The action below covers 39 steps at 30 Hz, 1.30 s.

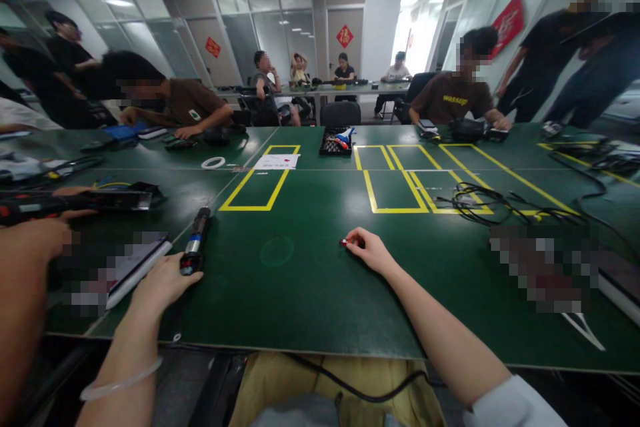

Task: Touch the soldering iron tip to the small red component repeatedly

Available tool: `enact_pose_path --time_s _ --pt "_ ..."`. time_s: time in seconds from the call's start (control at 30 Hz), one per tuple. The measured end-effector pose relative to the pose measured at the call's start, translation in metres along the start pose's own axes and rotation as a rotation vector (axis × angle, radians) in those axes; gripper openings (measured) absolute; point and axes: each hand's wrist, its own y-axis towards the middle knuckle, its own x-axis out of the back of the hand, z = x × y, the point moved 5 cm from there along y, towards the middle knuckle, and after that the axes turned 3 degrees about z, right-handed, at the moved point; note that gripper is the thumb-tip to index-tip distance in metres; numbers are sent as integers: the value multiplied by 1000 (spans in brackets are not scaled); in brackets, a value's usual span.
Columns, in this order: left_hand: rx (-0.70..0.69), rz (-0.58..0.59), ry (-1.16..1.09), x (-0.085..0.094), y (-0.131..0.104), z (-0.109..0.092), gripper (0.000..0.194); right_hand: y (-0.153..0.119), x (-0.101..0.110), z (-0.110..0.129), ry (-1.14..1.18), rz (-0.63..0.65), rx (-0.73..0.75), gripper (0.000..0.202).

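Note:
At the left, my left hand (167,280) is closed around the lower end of a dark cylindrical tool (196,239) with a silver and blue band, which points away from me on the green table (310,307). Near the middle of the table, my right hand (367,249) pinches a tiny red and dark piece (343,242) between thumb and fingertips, just at the tabletop. What the small piece is cannot be made out.
Yellow tape rectangles (245,209) mark the table. A black tray (336,142) holds small items. Coiled black cables (470,200) lie at the right. Another person's arm (25,267) reaches in at far left beside a tablet (137,267). People sit across the table.

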Motion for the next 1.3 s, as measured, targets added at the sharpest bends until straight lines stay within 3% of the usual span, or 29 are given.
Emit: enact_pose_path --time_s 0.1,0.27,0.57,0.7,0.83,1.03,1.3 --pt "-23 22 -6 -2 -6 -15 69 0 1 -1 -6 -1 -11 15" --pt "-21 28 0 1 -26 -57 66 1 0 -1 1 -5 -11 14" --pt "-354 11 37 6 -73 -194 63 -1 0 4 20 11 -15 13" --pt "-485 -8 5 3 -83 -252 60 -1 0 8 39 7 -7 13" --pt "-574 -33 -41 -4 -86 -297 61 0 3 11 31 -36 30 11" --pt "-659 -38 -116 -15 -92 -329 61 1 9 8 -22 -105 70 12" --pt "-684 -72 -129 -19 -94 -329 66 4 7 -1 -115 -99 113 9"
